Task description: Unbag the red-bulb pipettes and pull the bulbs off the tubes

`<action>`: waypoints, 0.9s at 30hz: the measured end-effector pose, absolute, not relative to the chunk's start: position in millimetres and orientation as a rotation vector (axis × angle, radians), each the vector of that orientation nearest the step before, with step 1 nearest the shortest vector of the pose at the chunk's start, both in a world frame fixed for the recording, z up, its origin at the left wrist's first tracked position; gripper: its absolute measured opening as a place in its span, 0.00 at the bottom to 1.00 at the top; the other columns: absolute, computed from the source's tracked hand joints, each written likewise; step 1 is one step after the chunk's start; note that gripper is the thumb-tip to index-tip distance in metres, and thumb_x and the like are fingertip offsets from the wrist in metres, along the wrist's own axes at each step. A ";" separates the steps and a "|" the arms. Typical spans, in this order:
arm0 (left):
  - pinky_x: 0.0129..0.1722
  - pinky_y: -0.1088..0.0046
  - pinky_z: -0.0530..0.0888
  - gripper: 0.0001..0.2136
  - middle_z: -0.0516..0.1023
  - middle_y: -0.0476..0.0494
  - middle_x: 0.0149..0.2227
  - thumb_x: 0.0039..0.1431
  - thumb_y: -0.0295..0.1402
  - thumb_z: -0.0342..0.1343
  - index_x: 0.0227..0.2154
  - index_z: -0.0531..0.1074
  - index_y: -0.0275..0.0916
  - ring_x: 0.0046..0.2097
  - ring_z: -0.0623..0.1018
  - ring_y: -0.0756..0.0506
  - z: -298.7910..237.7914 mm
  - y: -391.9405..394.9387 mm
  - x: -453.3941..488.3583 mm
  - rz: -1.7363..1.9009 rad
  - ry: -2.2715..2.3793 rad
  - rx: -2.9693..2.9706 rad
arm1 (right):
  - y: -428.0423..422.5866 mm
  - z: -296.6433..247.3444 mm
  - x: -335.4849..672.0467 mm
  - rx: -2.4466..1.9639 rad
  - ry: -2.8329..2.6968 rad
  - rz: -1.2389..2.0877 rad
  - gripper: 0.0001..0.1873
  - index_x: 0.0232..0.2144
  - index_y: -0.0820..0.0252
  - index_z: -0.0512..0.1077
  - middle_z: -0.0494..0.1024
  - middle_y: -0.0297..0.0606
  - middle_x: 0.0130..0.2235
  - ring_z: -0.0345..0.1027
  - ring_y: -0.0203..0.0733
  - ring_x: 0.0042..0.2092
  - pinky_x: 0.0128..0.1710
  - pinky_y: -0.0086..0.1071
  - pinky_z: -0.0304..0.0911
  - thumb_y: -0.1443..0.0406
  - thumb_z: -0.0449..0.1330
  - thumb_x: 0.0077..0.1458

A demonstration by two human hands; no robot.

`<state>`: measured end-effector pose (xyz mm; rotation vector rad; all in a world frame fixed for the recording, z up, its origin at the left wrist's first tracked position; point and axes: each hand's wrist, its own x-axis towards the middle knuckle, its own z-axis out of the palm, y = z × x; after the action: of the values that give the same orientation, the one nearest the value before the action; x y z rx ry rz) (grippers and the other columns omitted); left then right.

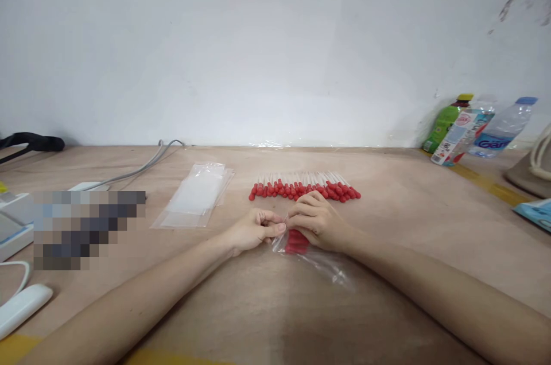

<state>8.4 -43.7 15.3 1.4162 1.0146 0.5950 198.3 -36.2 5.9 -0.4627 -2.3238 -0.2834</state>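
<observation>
My left hand (260,230) pinches the edge of a clear plastic bag (321,264), thumb against fingers. My right hand (316,220) is closed on the same bag from the other side, its fingertips close to those of the left. Inside the bag, several red pieces (296,241) show below the right hand's fingers; the rest of them is hidden. Just beyond my hands lies a row of pale thin sticks with rounded red heads (297,188), heads toward me. Left of the row is a flat stack of clear plastic bags (193,195).
At the back right lean a green bottle (445,127), a printed carton-like bottle (462,138) and a clear water bottle (503,127). A blue packet (536,213) sits at the right edge. On the left are a grey cable (142,169), a white device (26,307) and a blurred-out object (90,230).
</observation>
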 end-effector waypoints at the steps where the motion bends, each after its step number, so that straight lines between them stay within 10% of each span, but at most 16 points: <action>1: 0.23 0.79 0.58 0.15 0.67 0.53 0.19 0.41 0.42 0.62 0.26 0.71 0.32 0.22 0.63 0.55 15.5 -43.6 9.3 0.590 1.015 1.413 | -36.4 5.1 197.8 -0.470 -2.320 -0.302 0.11 0.28 0.59 0.71 0.74 0.34 0.30 0.59 0.37 0.35 0.36 0.35 0.51 0.71 0.50 0.55; 15: 0.18 0.80 0.54 0.10 0.60 0.55 0.15 0.47 0.33 0.49 0.17 0.66 0.33 0.18 0.58 0.55 6.4 -36.6 14.1 0.720 1.229 1.894 | -38.8 5.4 196.8 -0.473 -2.368 -0.320 0.08 0.31 0.60 0.68 0.76 0.33 0.35 0.62 0.36 0.39 0.41 0.36 0.49 0.73 0.50 0.54; 27: 0.13 0.82 0.64 0.08 0.63 0.55 0.21 0.50 0.28 0.47 0.34 0.66 0.37 0.17 0.64 0.55 4.6 -36.6 6.6 0.724 1.301 1.782 | -63.1 12.3 204.9 -0.704 -2.261 -0.093 0.09 0.39 0.59 0.66 0.69 0.42 0.44 0.61 0.41 0.44 0.42 0.35 0.55 0.63 0.53 0.55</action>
<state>6.6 -36.6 4.6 1.7821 1.3006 0.7241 204.9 -63.1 12.3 -0.7044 -2.2606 -0.0930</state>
